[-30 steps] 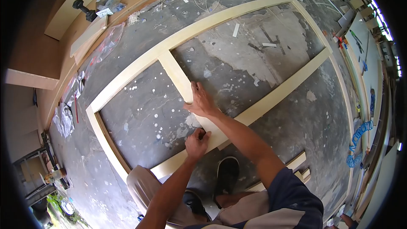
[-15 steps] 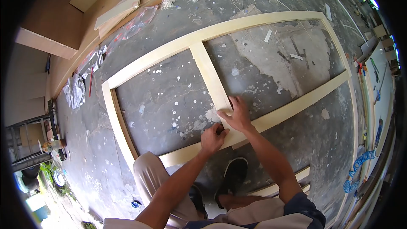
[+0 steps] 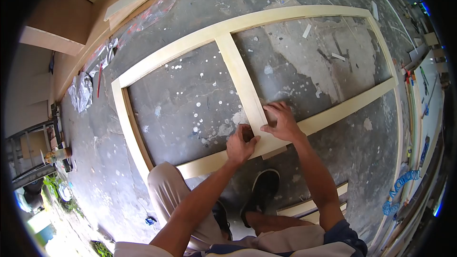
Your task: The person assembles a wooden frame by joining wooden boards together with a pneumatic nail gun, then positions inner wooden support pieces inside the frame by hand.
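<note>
A pale wooden frame (image 3: 333, 108) lies flat on the concrete floor. Its crosspiece (image 3: 241, 80) meets the near rail in front of my legs. My left hand (image 3: 241, 145) is curled at the left side of this joint, its thumb pressed on the wood and its fingertips hidden. On the other side, my right hand (image 3: 284, 123) grips the edge of the crosspiece, thumb on top and fingers over the inner side. A short wood piece (image 3: 274, 153) juts out from beneath the rail below the joint.
Wood strips (image 3: 304, 208) lie beside my right shoe (image 3: 264, 185). A blue coiled hose (image 3: 403, 181) and long boards run along the right. Crumpled foil (image 3: 82, 93), plastic wrap and a wooden cabinet structure (image 3: 59, 9) are at the left and back.
My right hand has slid toward the near rail and to the right, off the top of the crosspiece onto its edge. My left hand has shifted slightly, its thumb now on the joint.
</note>
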### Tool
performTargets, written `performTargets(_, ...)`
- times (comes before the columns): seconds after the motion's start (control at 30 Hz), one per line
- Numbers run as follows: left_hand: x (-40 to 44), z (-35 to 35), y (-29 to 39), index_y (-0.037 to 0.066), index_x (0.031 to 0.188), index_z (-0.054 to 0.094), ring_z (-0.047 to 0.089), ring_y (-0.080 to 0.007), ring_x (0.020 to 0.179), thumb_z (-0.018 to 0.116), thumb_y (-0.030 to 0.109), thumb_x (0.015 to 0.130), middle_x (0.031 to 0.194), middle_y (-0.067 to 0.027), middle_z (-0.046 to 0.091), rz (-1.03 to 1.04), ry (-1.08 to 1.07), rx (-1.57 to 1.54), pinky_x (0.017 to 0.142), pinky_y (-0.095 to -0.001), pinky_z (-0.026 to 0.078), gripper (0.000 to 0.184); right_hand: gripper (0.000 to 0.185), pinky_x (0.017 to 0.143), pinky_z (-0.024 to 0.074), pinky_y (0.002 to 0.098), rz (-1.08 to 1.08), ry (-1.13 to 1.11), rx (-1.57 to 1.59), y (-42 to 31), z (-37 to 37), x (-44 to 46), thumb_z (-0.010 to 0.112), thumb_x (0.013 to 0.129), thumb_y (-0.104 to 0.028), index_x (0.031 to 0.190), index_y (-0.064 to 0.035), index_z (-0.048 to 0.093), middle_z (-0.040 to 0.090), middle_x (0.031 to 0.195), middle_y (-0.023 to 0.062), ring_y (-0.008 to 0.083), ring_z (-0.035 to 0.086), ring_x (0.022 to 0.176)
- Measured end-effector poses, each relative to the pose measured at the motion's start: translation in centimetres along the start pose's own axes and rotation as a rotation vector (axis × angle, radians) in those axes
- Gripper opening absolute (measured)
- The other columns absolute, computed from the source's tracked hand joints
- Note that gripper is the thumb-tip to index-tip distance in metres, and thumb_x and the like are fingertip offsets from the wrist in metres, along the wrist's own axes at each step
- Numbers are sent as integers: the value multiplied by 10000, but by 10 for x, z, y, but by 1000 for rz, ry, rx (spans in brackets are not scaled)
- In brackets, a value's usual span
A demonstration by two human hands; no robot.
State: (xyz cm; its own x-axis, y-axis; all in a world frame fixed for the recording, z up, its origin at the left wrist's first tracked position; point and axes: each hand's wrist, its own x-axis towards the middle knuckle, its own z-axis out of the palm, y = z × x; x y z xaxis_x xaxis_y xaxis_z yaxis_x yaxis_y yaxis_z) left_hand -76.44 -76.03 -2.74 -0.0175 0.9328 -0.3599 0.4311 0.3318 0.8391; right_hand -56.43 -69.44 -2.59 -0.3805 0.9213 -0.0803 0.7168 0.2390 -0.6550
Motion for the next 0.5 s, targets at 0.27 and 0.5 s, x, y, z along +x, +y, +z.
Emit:
performTargets(0.27,0,6,-17,1,1102,708,749,-215,800,817,199,781,896,-136,765,-6,1,-128,767,-327,579,393,671,1047,390,441,-2,-60,40,15,-1,3,864,667,-352,1209,-15,659,580,1281,108,327,487,1211)
performTargets(0.5,2,3,-20,-44,1134,713,706,-130,837,781,74,828,938,-108,760,-39,-80,-159,790,-284,567,334,613,1033,395,439,22,-63,26,22,5,12,846,698,-416,1153,-34,697,596,1237,101,321,502,1158)
